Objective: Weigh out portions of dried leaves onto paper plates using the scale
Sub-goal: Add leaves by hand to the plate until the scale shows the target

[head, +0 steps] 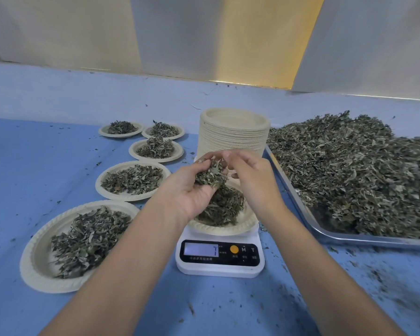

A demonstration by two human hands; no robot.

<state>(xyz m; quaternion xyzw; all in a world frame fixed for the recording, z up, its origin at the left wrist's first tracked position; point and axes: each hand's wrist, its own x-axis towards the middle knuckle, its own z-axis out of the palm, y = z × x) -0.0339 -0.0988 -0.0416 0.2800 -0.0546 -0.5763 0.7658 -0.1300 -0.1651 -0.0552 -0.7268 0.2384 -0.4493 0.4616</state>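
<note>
Head view, bottom of the frame: two bare forearms reach up toward the centre. Just above them the white scale [220,257] sits on the blue table [22,178], its display showing what looks like a lone 7, though further digits may be washed out. On its platform rests a paper plate [224,229] carrying a mound of dried leaves [222,207]. Over that plate the left hand [192,190] is cupped, palm up, around a clump of leaves [210,175], while the right hand [250,178] hangs beside it with fingers pinched narrow at the clump; whether it grips any leaf I cannot tell.

The step in hand seems to be topping up this portion. Next comes dropping small pinches while watching the readout, then shifting the plate to the left.

At lower left to mid left, five filled plates [131,180] trail away. At right, a metal tray [325,229] heaped with the loose supply is cut off by the frame edge. Behind the hands, the stack of empty plates [233,132] is partly hidden.
</note>
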